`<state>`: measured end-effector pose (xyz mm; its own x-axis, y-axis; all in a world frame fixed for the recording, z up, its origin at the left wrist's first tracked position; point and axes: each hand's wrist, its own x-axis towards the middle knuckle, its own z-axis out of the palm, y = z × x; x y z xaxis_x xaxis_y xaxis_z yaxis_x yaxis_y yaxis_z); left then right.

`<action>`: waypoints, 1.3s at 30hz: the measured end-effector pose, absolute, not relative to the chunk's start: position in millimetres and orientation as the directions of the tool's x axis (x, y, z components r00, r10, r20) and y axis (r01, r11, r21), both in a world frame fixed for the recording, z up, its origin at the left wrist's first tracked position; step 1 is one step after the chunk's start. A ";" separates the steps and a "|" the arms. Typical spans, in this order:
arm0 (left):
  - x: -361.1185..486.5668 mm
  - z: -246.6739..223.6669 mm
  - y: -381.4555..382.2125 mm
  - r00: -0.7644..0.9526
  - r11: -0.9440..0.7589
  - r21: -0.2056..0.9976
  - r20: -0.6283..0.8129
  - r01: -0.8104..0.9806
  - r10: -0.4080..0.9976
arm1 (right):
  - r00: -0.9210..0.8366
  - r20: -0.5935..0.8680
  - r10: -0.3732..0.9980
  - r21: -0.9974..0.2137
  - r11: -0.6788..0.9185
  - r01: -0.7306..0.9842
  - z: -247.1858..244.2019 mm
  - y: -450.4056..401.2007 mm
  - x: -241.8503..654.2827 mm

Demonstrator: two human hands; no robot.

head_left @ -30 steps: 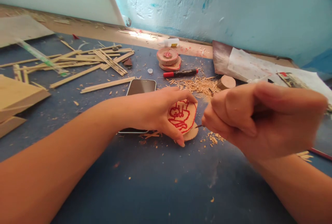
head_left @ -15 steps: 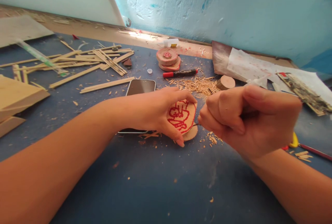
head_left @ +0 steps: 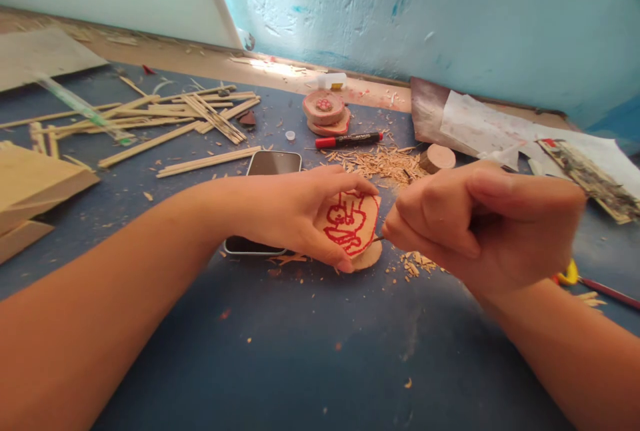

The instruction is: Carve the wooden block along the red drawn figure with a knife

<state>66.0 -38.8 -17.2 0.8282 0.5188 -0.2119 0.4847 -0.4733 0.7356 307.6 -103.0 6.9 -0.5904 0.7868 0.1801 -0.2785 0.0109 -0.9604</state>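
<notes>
My left hand [head_left: 310, 214] grips a wood slice [head_left: 357, 221] by its edges, thumb at the near side and fingers at the far side. Red lines are drawn on the slice's face. Under its near right edge shows another thin wood slice [head_left: 369, 256]. My right hand [head_left: 475, 224] is closed in a fist just to the right, around a thin dark pointed tool [head_left: 379, 238]. The tool's tip meets the right edge of the drawn slice; its rear part is hidden in the fist. A phone [head_left: 274, 163] lies partly beneath my left wrist.
Wood shavings [head_left: 385, 163], a red and black marker [head_left: 350, 140], a small log piece [head_left: 437, 158] and stacked slices [head_left: 325, 111] lie beyond my hands. Wooden sticks [head_left: 200, 114] and a wood block [head_left: 40, 184] are left. A bark strip [head_left: 590, 178] and papers lie right.
My left thumb has shifted slightly up along the drawn slice's near edge. My right hand has moved very little, and the tool's tip stays at the slice's edge.
</notes>
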 end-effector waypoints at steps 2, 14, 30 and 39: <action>64.4 -14.7 -38.8 0.823 -0.471 0.724 -0.236 0.504 0.517 | -0.569 0.174 0.804 -0.959 0.007 -0.283 7.3 -103.2 309.7; 63.4 -17.7 -38.8 0.819 -0.444 0.741 -0.246 0.503 0.518 | -0.530 0.217 0.820 -0.961 0.084 -0.264 5.3 -116.7 310.1; 63.1 -14.3 -39.6 0.809 -0.477 0.687 -0.291 0.548 0.511 | -0.465 0.229 0.855 -0.898 0.002 -0.439 -11.0 -101.0 303.9; 62.9 -15.6 -38.2 0.826 -0.478 0.707 -0.277 0.521 0.491 | -0.427 0.304 0.852 -0.920 0.146 -0.363 -15.7 -114.1 299.1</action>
